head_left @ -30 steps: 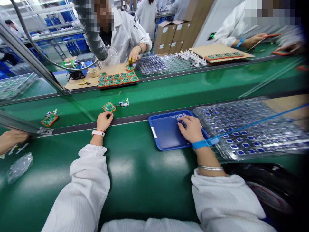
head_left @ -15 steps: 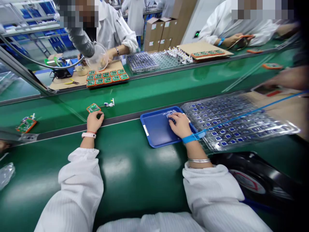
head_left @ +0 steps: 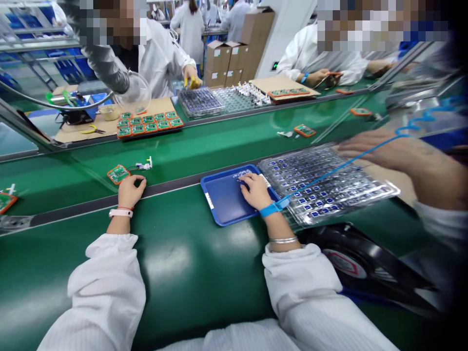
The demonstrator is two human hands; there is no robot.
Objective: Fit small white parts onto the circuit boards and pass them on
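My left hand [head_left: 131, 191] rests at the belt's near edge, thumb and forefinger curled into a ring; anything at their tips is too small to make out. Just beyond it lies a green circuit board [head_left: 118, 174] in an orange frame, with a wired white connector piece [head_left: 145, 165] alongside. Over the right side of a blue tray [head_left: 223, 214] reaches my right hand [head_left: 257, 191], thumb and fingers apart. Its fingertips are close to a scatter of small white parts [head_left: 245, 173]. A blue wrist strap [head_left: 272, 208] with a cord circles that wrist.
Stacked clear plastic trays [head_left: 310, 195] with dark blue parts stand right of the blue tray; a co-worker's hand [head_left: 395, 151] is over them. A black tape dispenser [head_left: 365, 258] lies nearer. Across the green belt [head_left: 204, 151], a co-worker has framed boards [head_left: 149, 124] and pliers [head_left: 92, 129].
My view has swung slightly right. The framed board has drifted a little left past my left hand. Another framed board shows on the belt at right, and the co-worker's hand now reaches over the plastic trays.
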